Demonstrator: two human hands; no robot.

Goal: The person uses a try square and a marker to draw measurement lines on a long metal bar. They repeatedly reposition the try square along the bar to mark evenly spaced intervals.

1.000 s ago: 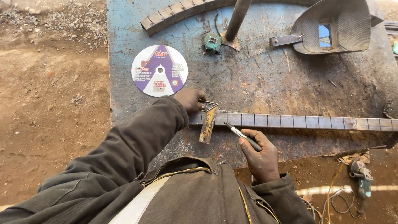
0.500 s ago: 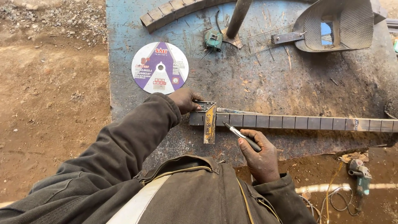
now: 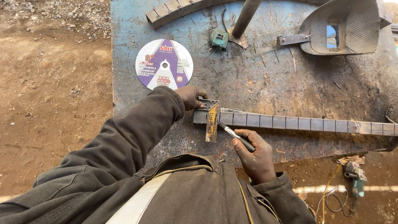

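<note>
Pressed down flat, left hand (image 3: 191, 96) pinning a small try square (image 3: 210, 118) across the near-left end of a long metal bar (image 3: 290, 122); fingers spread on the square's stock rather than curled around it. Further right, right hand (image 3: 256, 155) clenched around a dark marker (image 3: 237, 137), tip resting against the square's blade where it crosses the bar.

Lying across the front of the blue-painted steel table (image 3: 124, 83), bar running from just beside the left hand out past the right edge of view. Flat, narrow, rusty brown, divided by evenly spaced cross lines. Probably stiff and fairly heavy, unlikely to flex or slide; best gripped near the middle for balance, edges likely sharp. Square light, rigid, prone to shifting unless held firmly.

Left of centre, round cutting disc (image 3: 164, 64), white and purple, thin and brittle-looking. Beyond it, green tape measure (image 3: 219, 38) and curved segmented strip (image 3: 174, 8). Far right, welding mask (image 3: 344, 27), grey, shell-shaped; angle grinder (image 3: 355, 176) on the dirt below.
</note>
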